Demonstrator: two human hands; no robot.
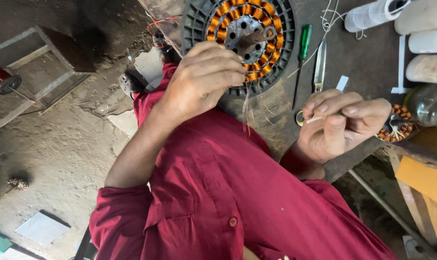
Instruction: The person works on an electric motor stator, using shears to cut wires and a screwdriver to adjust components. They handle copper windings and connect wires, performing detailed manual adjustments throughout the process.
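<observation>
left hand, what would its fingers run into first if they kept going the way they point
The left hand points its fingers toward the copper coils of the fan motor; those look first in line, though depth is unclear.

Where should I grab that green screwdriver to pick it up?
Probably by the green handle, the thick end lying farthest from the person. Come from above: the screwdriver lies flat on the bench, scissors close on one side, so pinch across it.

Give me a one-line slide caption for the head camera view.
Left hand at a copper-wound stator while the right hand pinches a pale strip over the workbench.
</observation>
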